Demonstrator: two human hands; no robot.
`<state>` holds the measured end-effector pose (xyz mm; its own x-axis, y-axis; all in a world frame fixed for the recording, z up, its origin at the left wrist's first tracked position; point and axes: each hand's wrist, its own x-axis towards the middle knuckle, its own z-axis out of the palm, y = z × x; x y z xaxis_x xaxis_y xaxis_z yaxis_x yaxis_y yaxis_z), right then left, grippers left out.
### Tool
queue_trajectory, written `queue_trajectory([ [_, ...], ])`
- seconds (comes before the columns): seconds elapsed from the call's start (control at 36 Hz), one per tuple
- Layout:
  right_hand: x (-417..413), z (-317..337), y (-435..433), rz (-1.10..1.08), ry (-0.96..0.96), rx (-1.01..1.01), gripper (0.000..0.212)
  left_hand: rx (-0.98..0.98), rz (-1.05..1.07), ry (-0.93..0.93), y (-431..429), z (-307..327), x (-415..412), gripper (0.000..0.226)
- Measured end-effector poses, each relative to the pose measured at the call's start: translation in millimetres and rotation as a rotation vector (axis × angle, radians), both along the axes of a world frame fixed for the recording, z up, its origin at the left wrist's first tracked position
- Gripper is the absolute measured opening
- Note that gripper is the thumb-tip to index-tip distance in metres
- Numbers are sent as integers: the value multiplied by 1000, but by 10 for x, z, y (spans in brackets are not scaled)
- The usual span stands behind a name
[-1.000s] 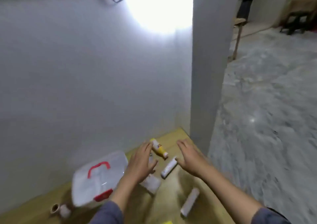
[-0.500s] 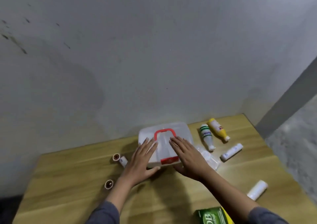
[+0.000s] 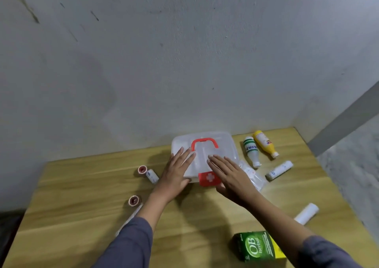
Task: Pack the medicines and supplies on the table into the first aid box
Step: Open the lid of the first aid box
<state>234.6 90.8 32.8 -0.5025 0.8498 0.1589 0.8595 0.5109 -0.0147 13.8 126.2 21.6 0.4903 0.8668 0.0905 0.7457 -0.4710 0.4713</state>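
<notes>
- Left of centre on the wooden surface (image 3: 82, 196), two small red-capped tape rolls: one (image 3: 142, 169) touching a small white tube (image 3: 152, 175), the other (image 3: 134, 200) lower down, just beside the left forearm.
- A thin white stick-like item (image 3: 131, 218) lies partly hidden under the left sleeve.
- The left hand (image 3: 174, 175) lies flat, fingers spread, over the left edge of the first aid box (image 3: 223, 144); it pinches nothing.
- The box sits lid shut at the centre, against the wall, its red handle (image 3: 204, 141) folded flat and its red latch (image 3: 209, 178) facing the person.
- The right hand (image 3: 231, 177) lies open and flat, fingertips on the lid, palm past the box's lower right corner, covering part of a clear plastic packet (image 3: 254, 177).
- Right of the box lie a white green-labelled bottle (image 3: 251, 150) and a yellow bottle (image 3: 264, 143) side by side, with a white tube (image 3: 279, 170) below them.
- Lower right: a white roll (image 3: 306, 213) beside the right forearm, and a green box (image 3: 256, 246) near the bottom edge.
</notes>
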Motion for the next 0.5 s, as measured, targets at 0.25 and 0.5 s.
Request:
queue_trajectory([
  [0.25,25,99,-50,85,210,84,27,-59,190,-200,-110,-53,119,88],
  [0.5,-41,281,52,4,216,-18,22,-281,483,-535,-153,-52,187,115],
])
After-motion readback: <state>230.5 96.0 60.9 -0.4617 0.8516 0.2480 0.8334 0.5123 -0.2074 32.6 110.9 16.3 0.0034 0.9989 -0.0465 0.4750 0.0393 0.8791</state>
